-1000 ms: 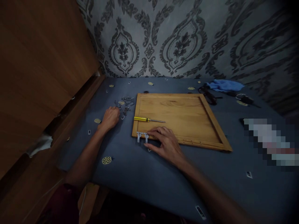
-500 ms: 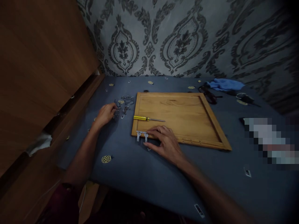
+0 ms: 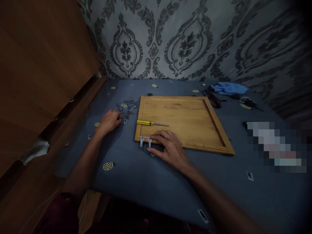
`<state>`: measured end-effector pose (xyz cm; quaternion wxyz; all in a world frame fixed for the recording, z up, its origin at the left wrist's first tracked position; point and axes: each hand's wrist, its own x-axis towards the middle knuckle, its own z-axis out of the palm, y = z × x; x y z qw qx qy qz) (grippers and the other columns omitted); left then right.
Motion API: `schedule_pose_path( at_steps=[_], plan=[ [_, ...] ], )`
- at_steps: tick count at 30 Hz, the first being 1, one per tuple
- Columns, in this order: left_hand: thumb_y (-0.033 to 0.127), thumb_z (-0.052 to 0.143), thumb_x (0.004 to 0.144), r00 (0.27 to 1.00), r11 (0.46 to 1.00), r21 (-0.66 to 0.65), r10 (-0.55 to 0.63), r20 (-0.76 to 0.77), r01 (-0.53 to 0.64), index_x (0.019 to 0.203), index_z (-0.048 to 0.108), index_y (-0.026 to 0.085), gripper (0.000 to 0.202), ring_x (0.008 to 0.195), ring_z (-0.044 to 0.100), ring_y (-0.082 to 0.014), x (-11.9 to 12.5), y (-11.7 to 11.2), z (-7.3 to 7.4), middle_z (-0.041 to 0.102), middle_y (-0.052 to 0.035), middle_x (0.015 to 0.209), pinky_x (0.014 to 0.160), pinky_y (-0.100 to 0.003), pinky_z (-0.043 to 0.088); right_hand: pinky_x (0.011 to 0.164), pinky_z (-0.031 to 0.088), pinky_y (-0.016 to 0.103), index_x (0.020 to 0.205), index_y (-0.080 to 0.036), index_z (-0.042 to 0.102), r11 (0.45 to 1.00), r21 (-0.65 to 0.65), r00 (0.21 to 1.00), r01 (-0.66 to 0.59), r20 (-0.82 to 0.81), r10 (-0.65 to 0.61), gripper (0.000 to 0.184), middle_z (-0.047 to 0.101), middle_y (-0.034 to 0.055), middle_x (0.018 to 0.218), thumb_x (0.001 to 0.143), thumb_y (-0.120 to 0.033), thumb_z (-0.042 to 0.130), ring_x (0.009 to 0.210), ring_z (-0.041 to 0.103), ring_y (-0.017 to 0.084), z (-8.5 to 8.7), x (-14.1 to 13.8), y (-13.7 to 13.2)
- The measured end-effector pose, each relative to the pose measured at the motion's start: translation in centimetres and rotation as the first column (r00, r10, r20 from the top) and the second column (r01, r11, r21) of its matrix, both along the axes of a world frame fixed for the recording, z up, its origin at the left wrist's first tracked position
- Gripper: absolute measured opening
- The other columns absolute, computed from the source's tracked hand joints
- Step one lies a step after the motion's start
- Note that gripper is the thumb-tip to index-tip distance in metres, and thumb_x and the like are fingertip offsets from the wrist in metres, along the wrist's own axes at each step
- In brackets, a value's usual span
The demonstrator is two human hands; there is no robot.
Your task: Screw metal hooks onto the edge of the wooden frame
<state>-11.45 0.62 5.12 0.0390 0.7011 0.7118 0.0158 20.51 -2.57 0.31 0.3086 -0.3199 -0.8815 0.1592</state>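
A wooden framed panel (image 3: 185,112) lies flat on the cloth-covered table. Two small silvery pieces that look like hinges lie at its near left corner, a left hinge (image 3: 141,141) and a right hinge (image 3: 149,141). My right hand (image 3: 170,148) has its index finger at the top of the right hinge and its thumb by the lower end. Across the panel's left side rests a screwdriver (image 3: 152,123) with a yellow and black handle. Left of the panel, my left hand (image 3: 110,121) is closed, fingertips hidden, beside several loose metal fittings (image 3: 129,109).
At the back right lie a blue cloth (image 3: 229,88), dark-framed glasses (image 3: 215,100) and a dark key-like item with a ring (image 3: 251,102). A blurred-out object (image 3: 273,143) sits on the right. A wooden cabinet (image 3: 46,58) borders the left; patterned wall (image 3: 156,39) stands behind.
My left hand has drawn back slightly from the metal fittings, and its fingers have curled in. My right hand stays at the right hinge. The whole view has shifted a little.
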Motion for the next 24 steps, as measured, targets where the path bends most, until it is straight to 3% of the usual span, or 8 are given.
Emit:
schedule_pose_path(
  at_steps=[11,18,24],
  plan=[
    [0.025,0.048,0.096,0.999,0.999,-0.011,-0.033,0.022,0.033,0.097,0.066,0.018,0.019,0.105,0.061,-0.0290,1.0,-0.5,1.8,0.071,-0.0118,0.102,0.086,-0.036,0.045,0.090,0.051,0.045,0.121,-0.022,0.076,1.000,-0.027,1.000,0.013,0.026,-0.012,0.041,0.074,0.0110,0.111,0.091,-0.050,0.078,0.105,0.066,0.029,0.3,-0.1,-0.1],
    [0.028,0.052,0.092,0.991,0.998,-0.030,-0.047,0.128,0.051,0.092,0.067,0.019,0.017,0.080,0.061,-0.0208,0.9,-0.8,3.1,0.071,-0.0048,0.087,0.076,-0.031,0.041,0.091,0.049,0.045,0.119,-0.023,0.077,0.998,-0.060,1.000,0.017,0.011,-0.016,0.042,0.074,0.0109,0.112,0.091,-0.054,0.077,0.106,0.065,0.029,0.2,-0.2,-0.1],
    [0.028,0.055,0.087,0.975,0.987,-0.116,-0.089,0.204,0.115,0.086,0.070,0.021,0.017,0.078,0.063,-0.0202,1.8,-1.2,4.1,0.070,-0.0010,0.080,0.077,-0.030,0.041,0.094,0.047,0.045,0.120,-0.020,0.077,0.995,-0.095,0.998,0.032,0.054,-0.027,0.048,0.073,0.0108,0.114,0.090,-0.058,0.077,0.109,0.064,0.028,0.7,-0.4,-0.4]
  ],
)
